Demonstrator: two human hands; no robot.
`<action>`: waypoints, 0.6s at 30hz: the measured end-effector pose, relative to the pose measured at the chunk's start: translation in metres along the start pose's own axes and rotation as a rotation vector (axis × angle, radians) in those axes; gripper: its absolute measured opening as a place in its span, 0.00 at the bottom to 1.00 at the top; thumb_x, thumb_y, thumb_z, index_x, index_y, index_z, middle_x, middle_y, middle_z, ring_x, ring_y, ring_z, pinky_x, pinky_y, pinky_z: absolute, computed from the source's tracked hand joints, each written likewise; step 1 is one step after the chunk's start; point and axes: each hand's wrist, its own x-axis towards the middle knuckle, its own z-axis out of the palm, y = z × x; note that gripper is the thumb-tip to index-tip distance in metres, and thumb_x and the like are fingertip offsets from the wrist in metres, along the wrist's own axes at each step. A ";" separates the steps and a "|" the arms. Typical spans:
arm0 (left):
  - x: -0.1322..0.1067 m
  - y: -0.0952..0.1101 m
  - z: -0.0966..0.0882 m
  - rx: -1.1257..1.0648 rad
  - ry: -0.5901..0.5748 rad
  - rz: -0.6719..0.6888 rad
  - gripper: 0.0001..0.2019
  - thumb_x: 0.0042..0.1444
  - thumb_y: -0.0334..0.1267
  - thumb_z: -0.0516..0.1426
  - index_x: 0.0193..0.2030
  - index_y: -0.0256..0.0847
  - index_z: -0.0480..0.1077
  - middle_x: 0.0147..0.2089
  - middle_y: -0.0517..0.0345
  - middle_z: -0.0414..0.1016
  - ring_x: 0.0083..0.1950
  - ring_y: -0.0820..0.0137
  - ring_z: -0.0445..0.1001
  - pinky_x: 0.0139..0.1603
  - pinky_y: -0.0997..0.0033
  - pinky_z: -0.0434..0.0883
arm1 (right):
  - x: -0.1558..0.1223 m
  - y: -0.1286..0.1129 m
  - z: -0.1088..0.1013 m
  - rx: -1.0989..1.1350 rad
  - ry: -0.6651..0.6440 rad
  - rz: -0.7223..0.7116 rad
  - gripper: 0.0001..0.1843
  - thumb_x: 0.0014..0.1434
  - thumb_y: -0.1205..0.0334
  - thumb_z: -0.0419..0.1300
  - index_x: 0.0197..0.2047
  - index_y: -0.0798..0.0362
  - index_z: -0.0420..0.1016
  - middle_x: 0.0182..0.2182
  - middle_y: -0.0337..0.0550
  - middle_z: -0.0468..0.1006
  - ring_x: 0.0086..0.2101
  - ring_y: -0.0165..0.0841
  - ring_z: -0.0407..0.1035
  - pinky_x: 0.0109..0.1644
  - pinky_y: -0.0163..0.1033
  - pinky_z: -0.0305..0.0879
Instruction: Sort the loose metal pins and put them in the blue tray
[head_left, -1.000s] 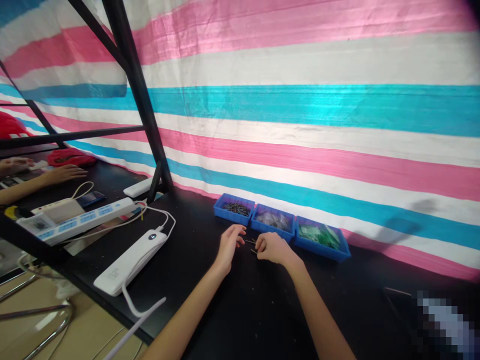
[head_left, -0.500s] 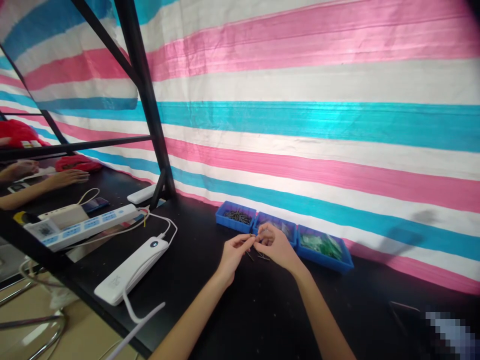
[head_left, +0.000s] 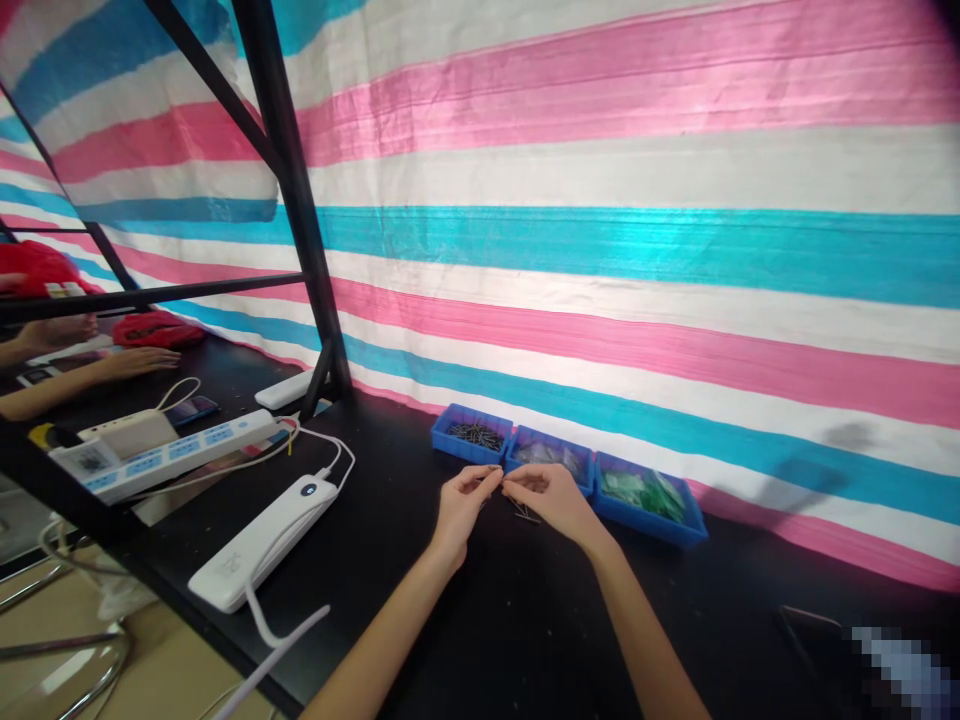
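Note:
My left hand [head_left: 463, 506] is closed in a pinch, thumb against forefinger, just in front of the blue bins. My right hand [head_left: 553, 502] faces it, also pinching, and the fingertips of the two almost meet. Whatever sits between the fingers is too small to make out. A few thin metal pins, like screws or nails [head_left: 527, 516], lie on the black table under my right hand. Behind my hands stand a blue bin [head_left: 448, 446] of dark screw-like pieces, a middle bin [head_left: 587, 486] with clear plastic bags, and a right bin [head_left: 651, 524] with green-and-clear packets.
A white power bank [head_left: 247, 560] with a cable lies left of my arm. Beyond it are a power strip [head_left: 187, 448] and a black metal post [head_left: 304, 220]. A co-worker's hand [head_left: 142, 362] rests at far left. A dark phone-like object [head_left: 806, 640] lies at right.
My right fingers have lowered and come closer together, covering more of the loose pins. My left hand has barely shifted. The co-worker's farther hand has moved slightly right.

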 end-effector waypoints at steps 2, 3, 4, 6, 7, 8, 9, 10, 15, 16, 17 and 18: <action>0.000 -0.001 -0.001 0.028 -0.008 0.007 0.13 0.41 0.43 0.63 0.33 0.38 0.77 0.35 0.53 0.74 0.31 0.74 0.67 0.32 0.75 0.64 | 0.001 0.000 -0.003 -0.003 0.058 -0.009 0.13 0.51 0.56 0.58 0.31 0.56 0.78 0.25 0.44 0.78 0.26 0.32 0.69 0.29 0.34 0.64; 0.000 -0.002 -0.001 0.039 -0.019 0.021 0.13 0.42 0.43 0.63 0.33 0.38 0.77 0.36 0.53 0.74 0.32 0.73 0.68 0.33 0.74 0.64 | 0.001 0.001 -0.003 0.005 0.093 -0.014 0.14 0.51 0.55 0.58 0.31 0.56 0.78 0.25 0.44 0.78 0.26 0.32 0.69 0.29 0.35 0.64; 0.000 -0.003 -0.001 0.048 -0.033 0.043 0.12 0.42 0.43 0.63 0.33 0.38 0.77 0.36 0.53 0.74 0.33 0.72 0.68 0.34 0.74 0.64 | 0.002 0.001 -0.003 0.017 0.132 -0.021 0.14 0.51 0.54 0.58 0.32 0.56 0.78 0.26 0.44 0.78 0.25 0.32 0.69 0.29 0.35 0.64; 0.000 -0.005 0.000 0.074 -0.054 0.104 0.11 0.42 0.42 0.63 0.31 0.38 0.77 0.35 0.53 0.73 0.34 0.72 0.68 0.34 0.73 0.64 | 0.002 0.000 -0.001 0.036 0.203 -0.036 0.15 0.51 0.53 0.59 0.33 0.56 0.78 0.27 0.44 0.78 0.25 0.31 0.68 0.29 0.35 0.64; 0.000 -0.006 0.001 0.095 -0.061 0.138 0.10 0.42 0.42 0.63 0.30 0.39 0.77 0.35 0.54 0.72 0.32 0.73 0.67 0.33 0.74 0.64 | 0.002 0.000 0.000 0.039 0.225 -0.044 0.14 0.50 0.53 0.59 0.33 0.55 0.78 0.28 0.44 0.78 0.25 0.31 0.68 0.28 0.35 0.63; 0.000 -0.007 0.001 0.120 -0.065 0.168 0.10 0.41 0.41 0.63 0.30 0.39 0.77 0.34 0.55 0.71 0.30 0.75 0.65 0.31 0.74 0.63 | 0.002 0.000 0.002 0.040 0.233 -0.055 0.14 0.50 0.53 0.60 0.33 0.55 0.78 0.29 0.44 0.78 0.26 0.31 0.68 0.27 0.34 0.63; 0.000 -0.008 0.001 0.146 -0.071 0.191 0.10 0.41 0.41 0.63 0.29 0.39 0.77 0.33 0.56 0.70 0.28 0.76 0.63 0.29 0.75 0.62 | 0.003 0.001 0.004 0.040 0.232 -0.068 0.13 0.50 0.54 0.60 0.33 0.55 0.78 0.30 0.45 0.77 0.27 0.31 0.68 0.26 0.34 0.62; 0.000 -0.008 0.001 0.172 -0.078 0.206 0.09 0.41 0.41 0.63 0.29 0.39 0.77 0.32 0.57 0.69 0.26 0.77 0.61 0.26 0.76 0.60 | 0.003 0.001 0.006 0.042 0.228 -0.080 0.13 0.50 0.54 0.60 0.33 0.54 0.78 0.32 0.45 0.77 0.28 0.31 0.68 0.26 0.33 0.62; 0.001 -0.003 -0.002 0.195 -0.081 0.232 0.10 0.42 0.43 0.62 0.30 0.39 0.76 0.33 0.56 0.70 0.27 0.76 0.63 0.26 0.76 0.60 | 0.006 0.003 0.005 0.070 0.255 -0.094 0.14 0.49 0.52 0.60 0.31 0.54 0.78 0.33 0.46 0.75 0.32 0.33 0.69 0.25 0.32 0.62; 0.001 -0.001 -0.003 0.177 -0.068 0.233 0.10 0.43 0.43 0.61 0.30 0.39 0.76 0.34 0.55 0.71 0.29 0.74 0.64 0.28 0.75 0.61 | 0.006 0.004 0.003 0.068 0.266 -0.092 0.14 0.49 0.52 0.60 0.31 0.54 0.78 0.33 0.46 0.75 0.32 0.33 0.69 0.25 0.33 0.63; 0.002 0.000 -0.004 0.159 -0.056 0.232 0.10 0.44 0.43 0.61 0.31 0.39 0.76 0.34 0.55 0.71 0.31 0.73 0.65 0.31 0.75 0.63 | 0.006 0.004 0.002 0.058 0.268 -0.091 0.14 0.49 0.52 0.60 0.31 0.54 0.78 0.33 0.46 0.75 0.32 0.33 0.69 0.26 0.33 0.63; 0.002 0.002 -0.004 0.142 -0.044 0.226 0.11 0.45 0.43 0.60 0.31 0.39 0.76 0.35 0.55 0.71 0.32 0.72 0.66 0.33 0.74 0.63 | 0.005 0.004 0.000 0.039 0.254 -0.089 0.14 0.50 0.52 0.60 0.31 0.54 0.78 0.33 0.46 0.75 0.32 0.33 0.69 0.28 0.34 0.64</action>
